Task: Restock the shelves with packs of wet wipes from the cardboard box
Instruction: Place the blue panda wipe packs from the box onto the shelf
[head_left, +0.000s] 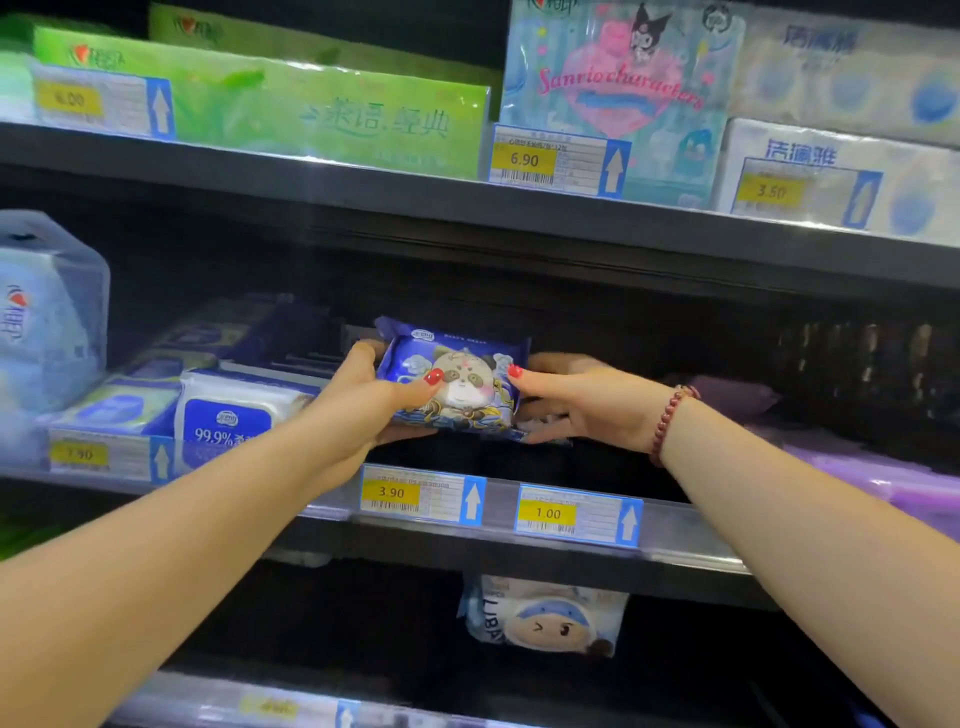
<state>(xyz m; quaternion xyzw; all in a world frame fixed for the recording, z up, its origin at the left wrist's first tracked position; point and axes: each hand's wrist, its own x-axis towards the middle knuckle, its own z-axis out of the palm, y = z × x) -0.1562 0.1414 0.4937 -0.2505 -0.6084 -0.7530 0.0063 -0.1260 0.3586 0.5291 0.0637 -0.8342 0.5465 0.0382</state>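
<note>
Hands meet at the middle shelf, both gripping one blue pack of wet wipes printed with a cartoon panda. Her left hand curls around the pack's left end, thumb pressed on its face and the other fingers closed beneath it. The right hand clamps the right end the same way, thumb tip on the front, fingers tucked under; a beaded bracelet circles that wrist. The pack sits between the two thumbs, tilted so its printed face looks outward, just above the shelf's front lip. Whether its underside touches the shelf I cannot tell. Directly below the fingers, price tags reading 3.90 and 1.00 are clipped to the rail. Left of the left fingers lies a white and blue wipes pack marked 99.9%. Beyond the right fingers rest purple packs. Above the hands, green tissue packs line the upper shelf.
</note>
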